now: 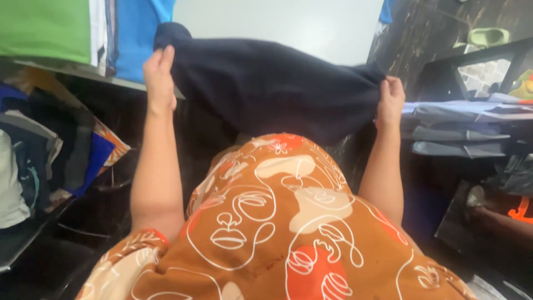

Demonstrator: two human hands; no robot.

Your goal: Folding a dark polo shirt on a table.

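Observation:
A dark navy garment hangs stretched between my two hands in front of my body, over the edge of a white table. My left hand grips its upper left corner, fingers curled over the cloth. My right hand pinches its right edge, a little lower. The lower part of the garment sags toward my orange patterned dress.
Folded green and blue garments lie on the table's left end. A pile of mixed clothes sits at the left. Stacked folded grey-blue cloths rest on a dark rack at the right. A green slipper lies on the dark floor.

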